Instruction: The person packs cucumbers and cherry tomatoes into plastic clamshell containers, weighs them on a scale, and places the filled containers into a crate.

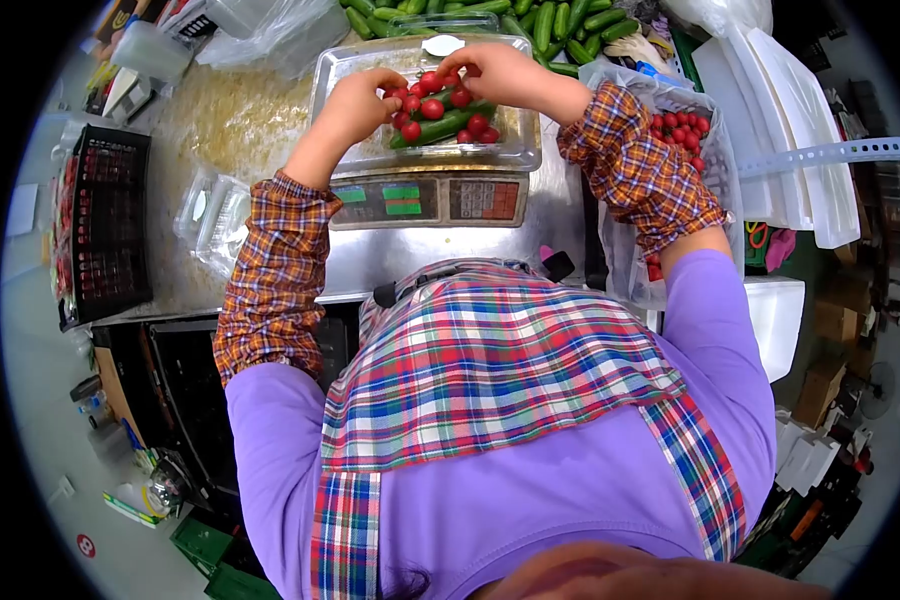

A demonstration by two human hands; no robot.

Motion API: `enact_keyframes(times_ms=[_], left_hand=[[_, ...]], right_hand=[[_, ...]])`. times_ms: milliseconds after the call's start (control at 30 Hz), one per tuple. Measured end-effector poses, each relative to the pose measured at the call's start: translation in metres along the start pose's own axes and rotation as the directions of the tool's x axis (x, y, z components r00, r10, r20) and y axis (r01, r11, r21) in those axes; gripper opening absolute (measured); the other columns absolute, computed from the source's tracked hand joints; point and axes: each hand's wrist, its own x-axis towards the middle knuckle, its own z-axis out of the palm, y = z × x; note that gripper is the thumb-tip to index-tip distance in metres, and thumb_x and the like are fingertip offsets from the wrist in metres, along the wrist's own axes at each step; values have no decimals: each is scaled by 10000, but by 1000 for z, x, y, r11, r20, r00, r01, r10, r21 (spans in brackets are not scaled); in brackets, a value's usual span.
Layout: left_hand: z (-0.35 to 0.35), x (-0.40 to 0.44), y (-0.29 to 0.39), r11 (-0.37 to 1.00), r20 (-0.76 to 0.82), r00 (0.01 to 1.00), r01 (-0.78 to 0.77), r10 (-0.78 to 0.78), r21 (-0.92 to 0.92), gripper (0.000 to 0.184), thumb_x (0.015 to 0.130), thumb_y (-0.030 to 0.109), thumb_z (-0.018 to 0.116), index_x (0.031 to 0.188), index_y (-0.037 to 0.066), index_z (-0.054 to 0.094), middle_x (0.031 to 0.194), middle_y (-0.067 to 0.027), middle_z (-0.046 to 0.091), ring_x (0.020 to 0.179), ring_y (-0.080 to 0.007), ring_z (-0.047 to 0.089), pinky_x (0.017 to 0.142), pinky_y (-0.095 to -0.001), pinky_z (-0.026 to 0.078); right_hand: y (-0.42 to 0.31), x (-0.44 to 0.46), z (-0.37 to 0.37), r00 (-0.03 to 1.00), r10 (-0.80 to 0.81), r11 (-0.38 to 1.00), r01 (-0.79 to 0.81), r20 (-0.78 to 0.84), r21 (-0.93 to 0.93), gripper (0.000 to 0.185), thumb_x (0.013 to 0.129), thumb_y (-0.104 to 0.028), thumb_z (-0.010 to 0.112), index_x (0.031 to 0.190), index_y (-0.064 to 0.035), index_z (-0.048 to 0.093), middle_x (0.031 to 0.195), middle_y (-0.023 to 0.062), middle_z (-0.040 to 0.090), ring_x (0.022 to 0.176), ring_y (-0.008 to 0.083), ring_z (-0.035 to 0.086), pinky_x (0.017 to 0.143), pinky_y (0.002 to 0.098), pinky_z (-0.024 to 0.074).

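Red cherry tomatoes (433,109) and green cucumbers (444,126) lie together in a clear plastic container on the pan (526,150) of a weighing scale. At the left of the tomatoes is my left hand (366,101), its fingers curled against them; what they hold, if anything, is too small to tell. My right hand (492,74) reaches over the back right of the tomatoes, fingers bent down and pinched at them. The scale's panel (428,200), with green displays and a keypad, faces me below the pan.
A lined crate (618,262) with more cherry tomatoes stands at the right. Cucumbers (560,25) are piled at the back. Empty clear containers (220,222) and a black crate (120,215) are on the left. White foam lids (770,130) stand at the far right.
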Motion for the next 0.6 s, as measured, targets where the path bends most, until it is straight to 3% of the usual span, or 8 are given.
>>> enact_keyframes(times_ms=[67, 200, 233, 333, 467, 533, 567, 600], left_hand=[[-4, -5, 2, 994, -57, 998, 21, -27, -105, 223, 814, 90, 658, 1000, -20, 604, 838, -76, 643, 664, -113, 596, 585, -261, 497], [-17, -8, 12, 989, -119, 993, -5, -13, -151, 225, 807, 138, 693, 927, -25, 595, 793, -60, 632, 626, -99, 580, 549, -239, 473], [-18, -8, 16, 995, -113, 994, -14, 3, -102, 235, 813, 147, 691, 943, -24, 598, 807, -63, 639, 639, -104, 588, 573, -235, 483], [-9, -12, 25, 972, -141, 977, -182, 161, -149, 265, 803, 167, 702, 980, -6, 609, 834, -63, 649, 671, -113, 596, 605, -245, 494], [5, -25, 37, 956, -197, 936, -293, 292, 24, 421, 800, 226, 703, 1175, 87, 573, 933, -83, 656, 752, -149, 632, 669, -282, 501], [-8, -33, 36, 967, -271, 943, -228, 191, -112, 437, 807, 248, 697, 1187, 81, 562, 1020, -118, 636, 827, -160, 635, 673, -290, 503], [-19, -33, 24, 976, -327, 920, -211, 217, 54, 401, 847, 243, 656, 1179, 38, 564, 1082, -125, 619, 908, -170, 629, 696, -278, 504], [-35, -47, 40, 996, -381, 923, -80, 58, -43, 370, 814, 233, 681, 1134, 68, 594, 945, -103, 654, 800, -209, 629, 713, -332, 525]], right_hand=[[8, -3, -2, 996, -11, 1000, 12, -87, 20, 305, 770, -38, 579, 1059, -104, 647, 878, 120, 657, 760, 220, 637, 668, 334, 509], [-6, -10, -15, 972, 95, 994, -102, -213, -24, 201, 856, -198, 606, 1010, -73, 636, 748, 39, 573, 608, 105, 533, 556, 258, 465], [6, -5, -11, 935, -121, 988, 81, -334, -131, 285, 870, -324, 591, 964, -58, 631, 685, 19, 534, 581, 103, 481, 541, 260, 422], [-16, -7, -16, 970, 97, 995, -86, -223, 56, 374, 850, -392, 576, 958, -40, 636, 803, 114, 640, 709, 228, 635, 661, 336, 488], [-12, -3, -6, 994, -42, 998, 37, -102, -50, 349, 880, -353, 530, 948, -26, 631, 822, 144, 640, 776, 276, 621, 682, 347, 476], [-12, -10, -5, 991, -106, 993, 101, -80, -64, 268, 868, -261, 532, 958, -32, 636, 851, 145, 645, 766, 280, 617, 692, 351, 477], [-7, -13, -4, 988, -125, 992, 123, -94, -31, 247, 863, -234, 535, 965, -34, 638, 847, 135, 646, 761, 262, 617, 693, 339, 479], [-1, -15, -5, 983, -144, 989, 145, -111, 0, 230, 857, -208, 537, 973, -37, 640, 843, 124, 647, 755, 244, 618, 694, 328, 481]])
